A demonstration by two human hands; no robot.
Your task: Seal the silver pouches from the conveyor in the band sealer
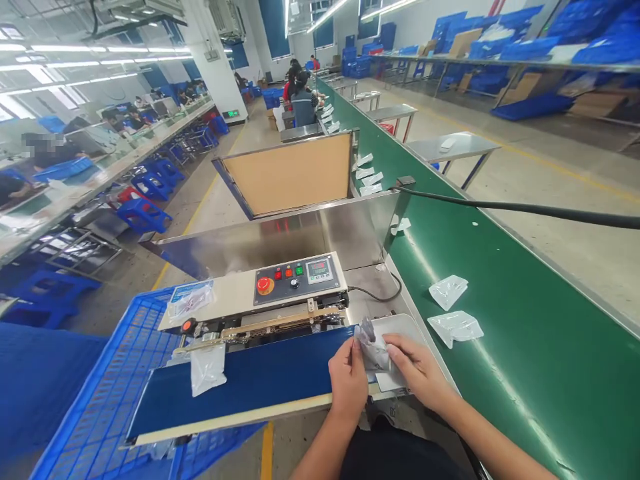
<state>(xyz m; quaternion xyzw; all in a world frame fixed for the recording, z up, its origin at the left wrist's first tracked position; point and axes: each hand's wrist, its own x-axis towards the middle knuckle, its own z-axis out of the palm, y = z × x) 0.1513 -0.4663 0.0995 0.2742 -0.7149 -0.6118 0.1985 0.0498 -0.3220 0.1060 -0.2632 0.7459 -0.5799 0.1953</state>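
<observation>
My left hand (pixel 349 380) and my right hand (pixel 415 370) together pinch a small clear plastic bag (pixel 373 347) with something grey inside, which I cannot make out. Under my right hand lies a white tray (pixel 400 327). To the left of my hands runs the dark blue feed belt (pixel 250 373) of a band sealing machine (pixel 295 283), which has a red stop button and a digital temperature display. Another clear bag (pixel 208 369) lies on that belt. Two more clear bags (pixel 449 291) rest on the green conveyor belt (pixel 520 333) to my right.
A blue plastic crate (pixel 115 380) sits under the sealer's left side. A stainless steel panel (pixel 270 243) stands behind the machine, and a black cable (pixel 520 207) crosses above the green belt. Co-workers sit along the belt's far end, with blue stools across the aisle.
</observation>
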